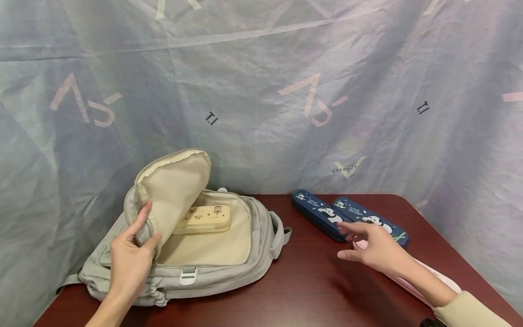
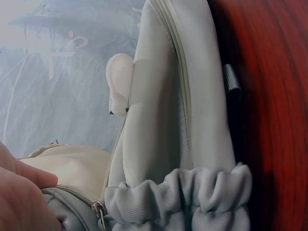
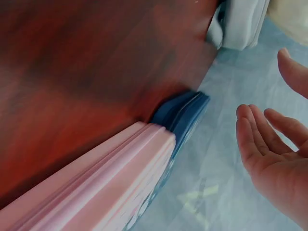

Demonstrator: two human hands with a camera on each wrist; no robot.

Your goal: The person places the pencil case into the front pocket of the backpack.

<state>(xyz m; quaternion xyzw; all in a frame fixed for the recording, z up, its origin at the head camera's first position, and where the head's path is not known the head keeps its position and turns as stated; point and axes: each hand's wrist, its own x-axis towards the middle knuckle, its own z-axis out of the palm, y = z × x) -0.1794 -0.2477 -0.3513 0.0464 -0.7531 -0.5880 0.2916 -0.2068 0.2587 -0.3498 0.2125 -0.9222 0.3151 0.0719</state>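
Observation:
A light grey-green backpack (image 1: 229, 277) lies on the table with its front compartment unzipped. My left hand (image 1: 132, 256) pinches the edge of the raised flap (image 1: 175, 186), thumb on its cream lining; in the left wrist view only some fingers show beside the zipper. Inside the compartment rests a yellow pencil case (image 1: 208, 218) with small bear prints, partly behind the flap. On the right, my right hand (image 1: 373, 245) hovers with fingers spread and nothing in its grasp. Near it lie two navy panda pencil cases (image 1: 314, 211) and a pink pencil case (image 3: 120, 173), partly covered by the forearm in the head view.
The dark red wooden table (image 1: 294, 290) has a rounded far right corner. Grey printed cloth (image 1: 245, 91) hangs behind and along both sides. A carry handle (image 1: 279, 231) sticks out from the backpack's right end, and a white buckle (image 1: 188, 275) sits on its near side.

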